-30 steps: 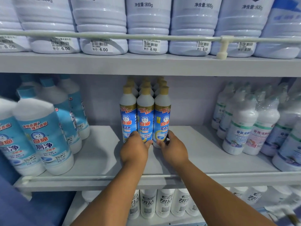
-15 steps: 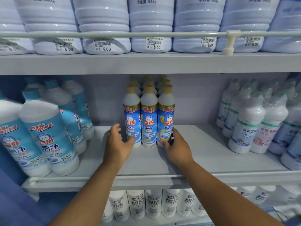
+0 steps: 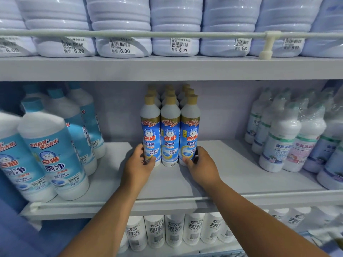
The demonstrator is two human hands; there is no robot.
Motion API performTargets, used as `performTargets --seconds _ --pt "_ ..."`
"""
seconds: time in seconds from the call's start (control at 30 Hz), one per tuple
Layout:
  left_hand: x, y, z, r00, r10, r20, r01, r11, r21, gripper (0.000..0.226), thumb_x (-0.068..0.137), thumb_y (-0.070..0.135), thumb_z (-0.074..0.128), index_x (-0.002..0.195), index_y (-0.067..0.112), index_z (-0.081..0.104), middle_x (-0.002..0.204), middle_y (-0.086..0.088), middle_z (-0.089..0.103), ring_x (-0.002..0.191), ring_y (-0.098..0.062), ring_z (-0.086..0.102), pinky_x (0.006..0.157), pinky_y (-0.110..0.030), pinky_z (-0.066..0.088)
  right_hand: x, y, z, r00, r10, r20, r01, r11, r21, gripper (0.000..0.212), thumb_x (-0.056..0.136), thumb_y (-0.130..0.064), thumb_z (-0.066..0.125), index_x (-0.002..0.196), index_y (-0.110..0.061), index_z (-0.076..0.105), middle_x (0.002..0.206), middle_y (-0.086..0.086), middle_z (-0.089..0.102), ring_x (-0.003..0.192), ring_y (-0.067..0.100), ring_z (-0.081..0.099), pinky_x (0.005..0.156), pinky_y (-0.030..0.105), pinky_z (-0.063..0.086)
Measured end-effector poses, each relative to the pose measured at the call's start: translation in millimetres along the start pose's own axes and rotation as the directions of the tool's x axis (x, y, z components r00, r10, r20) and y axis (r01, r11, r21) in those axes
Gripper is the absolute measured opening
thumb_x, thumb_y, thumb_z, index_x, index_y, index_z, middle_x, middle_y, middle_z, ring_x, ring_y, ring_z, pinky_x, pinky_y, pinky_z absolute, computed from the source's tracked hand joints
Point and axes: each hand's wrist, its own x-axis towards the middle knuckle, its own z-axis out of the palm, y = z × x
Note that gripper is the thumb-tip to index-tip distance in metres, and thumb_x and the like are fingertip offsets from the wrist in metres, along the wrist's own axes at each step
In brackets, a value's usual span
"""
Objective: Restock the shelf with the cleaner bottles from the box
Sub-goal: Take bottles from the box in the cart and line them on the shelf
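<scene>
Left grip: the left hand (image 3: pixel 138 166) is curling round the base of the left front bottle (image 3: pixel 150 134), thumb on its front near the bottom edge of the label, fingers wrapping the outer side. Right grip: the right hand (image 3: pixel 201 166) is mirroring this on the right front bottle (image 3: pixel 190 134), thumb at the front base, fingers going behind the outer side; how far they are wrapping cannot be seen, probably a light hold.

The middle front bottle (image 3: pixel 170 138) is standing between the two, touching both, with neither hand on it. All three are upright at the centre of the middle shelf (image 3: pixel 232 175), gold caps up, blue labels facing out. Behind them more gold-capped bottles (image 3: pixel 169 92) are standing in rows toward the back wall; only their caps and shoulders are showing.

On the same shelf, well apart to the left, large light-blue cleaner bottles (image 3: pixel 53 154) are standing near the front rail. To the right, white bottles with green bands (image 3: pixel 280 143) are grouped, some in plastic wrap. The upper shelf (image 3: pixel 167 68) is carrying wide pale jugs (image 3: pixel 122 25) with price tags (image 3: pixel 121 47) reading 6.00. Below, white bottles with dark lettering (image 3: pixel 174 230) are lined up on the lower shelf.
</scene>
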Motion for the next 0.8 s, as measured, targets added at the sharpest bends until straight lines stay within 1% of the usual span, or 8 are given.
performTargets --seconds 0.1,0.2,0.27,0.43,0.57,0.67,0.73,0.8 --pt "-2.4 6.3 0.8 0.999 -0.028 0.018 0.029 0.999 -0.027 0.048 0.081 0.024 0.081 0.122 0.026 0.055 0.113 0.015 0.068 0.095 -0.003 0.068 0.072 -0.01 0.051 0.6 -1.2 0.3 1.0 0.005 0.002 -0.005 1.0 0.001 0.044 0.091 -0.041 0.07 0.128 -0.022 0.054 0.122 -0.006 0.066 0.094 0.005 0.058 0.078 0.019 0.045" --pt "-2.4 15.0 2.0 0.999 -0.037 0.028 0.037 0.999 -0.018 0.06 0.072 0.033 0.088 0.118 0.027 0.052 0.109 0.016 0.065 0.093 -0.006 0.069 0.071 -0.017 0.054 0.5 -0.9 0.5 1.0 0.005 0.005 -0.005 1.0 -0.015 0.046 0.091 -0.044 0.069 0.129 -0.022 0.053 0.122 -0.007 0.065 0.095 0.005 0.058 0.078 0.019 0.046" --pt "0.3 20.6 2.0 0.999 -0.047 0.02 0.046 0.998 0.03 0.062 0.072 0.036 0.087 0.12 0.023 0.05 0.111 0.014 0.062 0.093 -0.009 0.067 0.067 -0.016 0.051 0.3 -1.8 -0.3 1.0 0.013 0.01 -0.013 1.0 -0.02 0.047 0.091 -0.044 0.069 0.13 -0.023 0.052 0.123 -0.007 0.065 0.096 0.005 0.057 0.079 0.02 0.046" --pt "1.6 21.8 -4.4 0.997 -0.074 0.031 0.068 0.985 0.156 0.048 0.081 0.038 0.079 0.116 0.022 0.05 0.117 0.007 0.066 0.096 -0.013 0.068 0.071 -0.022 0.053 -2.7 -7.8 -2.3 0.999 0.044 0.031 -0.043 0.999 -0.011 0.047 0.091 -0.043 0.069 0.13 -0.021 0.053 0.124 -0.007 0.065 0.095 0.005 0.057 0.078 0.018 0.045" --pt "-4.2 22.2 -15.8 0.993 -0.078 0.091 0.05 0.959 0.279 0.034 0.094 0.036 0.065 0.119 0.015 0.056 0.124 -0.001 0.068 0.105 -0.019 0.068 0.073 -0.023 0.05 -5.9 -21.8 -10.9 0.99 0.106 0.091 -0.101 0.993 -0.062 0.045 0.097 -0.041 0.061 0.132 -0.014 0.051 0.128 0.002 0.065 0.098 0.013 0.059 0.082 0.026 0.048" --pt "-9.2 29.2 -26.8 0.988 -0.089 0.13 0.038 0.936 0.35 0.034 0.099 0.039 0.056 0.121 0.013 0.058 0.125 -0.005 0.068 0.108 -0.022 0.066 0.081 -0.03 0.054 -12.8 -36.1 -19.7 0.974 0.188 0.124 -0.165 0.971 -0.173 0.051 0.102 -0.043 0.051 0.137 -0.006 0.045 0.135 0.013 0.06 0.114 0.027 0.06 0.086 0.032 0.047" --pt "-14.2 35.6 -32.3 0.979 -0.107 0.174 0.023 0.904 0.426 0.037 0.1 0.043 0.052 0.121 0.013 0.06 0.124 -0.006 0.066 0.106 -0.022 0.064 0.079 -0.03 0.052 -23.2 -45.8 -26.2 0.967 0.212 0.142 -0.167 0.947 -0.273 0.055 0.103 -0.045 0.047 0.141 -0.005 0.042 0.139 0.014 0.057 0.121 0.028 0.058 0.085 0.03 0.043" --pt "-20.1 39.5 -35.6 0.972 -0.108 0.207 -0.006 0.876 0.482 0.038 0.1 0.044 0.051 0.122 0.015 0.06 0.125 -0.007 0.064 0.108 -0.022 0.062 0.082 -0.03 0.05 -35.9 -51.6 -32.3 0.969 0.19 0.158 -0.125 0.929 -0.349 0.056 0.103 -0.047 0.045 0.143 -0.008 0.042 0.141 0.014 0.056 0.123 0.028 0.056 0.091 0.031 0.044"
